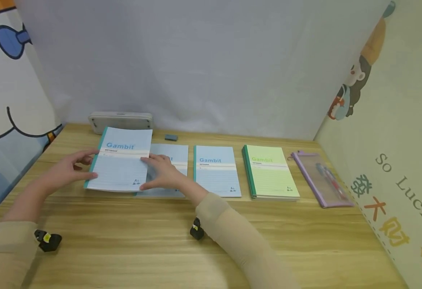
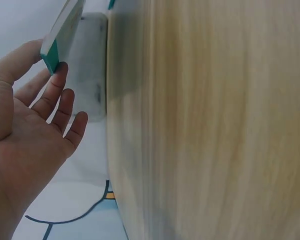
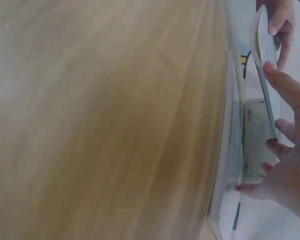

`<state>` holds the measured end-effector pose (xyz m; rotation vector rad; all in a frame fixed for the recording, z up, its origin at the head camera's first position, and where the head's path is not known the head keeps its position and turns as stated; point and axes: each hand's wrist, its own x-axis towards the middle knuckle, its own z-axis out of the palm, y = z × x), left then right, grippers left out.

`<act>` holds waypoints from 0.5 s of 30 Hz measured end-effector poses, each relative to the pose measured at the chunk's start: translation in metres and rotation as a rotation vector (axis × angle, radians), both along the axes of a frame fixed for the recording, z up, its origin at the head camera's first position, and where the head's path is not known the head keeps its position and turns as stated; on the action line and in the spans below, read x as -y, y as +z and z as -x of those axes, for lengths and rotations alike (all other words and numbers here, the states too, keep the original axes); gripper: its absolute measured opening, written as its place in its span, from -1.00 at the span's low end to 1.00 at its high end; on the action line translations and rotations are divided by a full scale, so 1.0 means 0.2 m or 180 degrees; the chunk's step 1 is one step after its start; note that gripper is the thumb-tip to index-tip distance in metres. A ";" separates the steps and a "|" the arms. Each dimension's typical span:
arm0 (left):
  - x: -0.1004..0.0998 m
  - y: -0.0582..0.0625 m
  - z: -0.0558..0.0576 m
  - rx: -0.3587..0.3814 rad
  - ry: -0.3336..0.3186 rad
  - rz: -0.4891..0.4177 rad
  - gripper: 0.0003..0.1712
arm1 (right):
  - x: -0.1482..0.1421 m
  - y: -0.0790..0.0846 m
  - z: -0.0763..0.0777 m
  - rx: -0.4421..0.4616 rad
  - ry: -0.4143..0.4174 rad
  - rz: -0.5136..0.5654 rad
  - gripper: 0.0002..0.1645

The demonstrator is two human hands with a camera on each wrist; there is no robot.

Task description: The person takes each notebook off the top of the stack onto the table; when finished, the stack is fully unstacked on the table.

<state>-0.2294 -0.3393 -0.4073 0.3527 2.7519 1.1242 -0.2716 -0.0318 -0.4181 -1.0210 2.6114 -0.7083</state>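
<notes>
A light-blue Gambit notebook (image 1: 120,164) with a teal spine is held up off the table, tilted, between both hands. My left hand (image 1: 60,172) pinches its spine, thumb on the front and fingers behind, as the left wrist view also shows on the notebook's spine corner (image 2: 51,57). My right hand (image 1: 165,173) grips the opposite edge, thumb near the lower corner. In the right wrist view, the lower fingers of the right hand (image 3: 295,170) reach down toward a notebook lying on the table (image 3: 224,185). That second blue notebook (image 1: 176,176) is partly covered in the head view.
Right of the hands lie another blue notebook (image 1: 216,178) and a stack of yellow-green notebooks (image 1: 274,178). A purple-edged mesh pouch (image 1: 310,172) with pens lies at the far right. Behind stand a pale case (image 1: 120,119) and a small grey-blue block (image 1: 171,137).
</notes>
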 end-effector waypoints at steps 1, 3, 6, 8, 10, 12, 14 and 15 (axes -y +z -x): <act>0.02 -0.01 0.00 0.0005 0.0009 0.0024 -0.07 | 0.02 -0.01 0.00 -0.0060 -0.0002 -0.0098 0.10; 0.04 -0.03 0.01 0.0009 0.0036 0.0101 -0.05 | 0.06 -0.01 0.00 -0.0162 -0.0007 -0.0297 0.10; 0.07 -0.05 0.02 0.0031 0.0057 0.0208 -0.03 | 0.11 -0.02 0.00 -0.0231 -0.0039 -0.0490 0.08; 0.08 -0.06 0.02 0.0057 0.0067 0.0292 -0.01 | 0.13 -0.02 0.01 -0.0210 -0.0069 -0.0547 0.08; 0.09 -0.06 0.03 0.0120 0.0082 0.0341 0.02 | 0.15 -0.02 0.01 -0.0198 -0.0067 -0.0590 0.07; 0.10 -0.07 0.04 0.0178 0.0095 0.0376 0.04 | 0.17 -0.03 0.01 -0.0201 -0.0065 -0.0653 0.07; 0.11 -0.07 0.05 0.0234 0.0110 0.0397 0.06 | 0.19 -0.04 0.01 -0.0216 -0.0053 -0.0709 0.06; 0.12 -0.08 0.05 0.0256 0.0103 0.0408 0.07 | 0.19 -0.04 0.01 -0.0242 -0.0059 -0.0755 0.05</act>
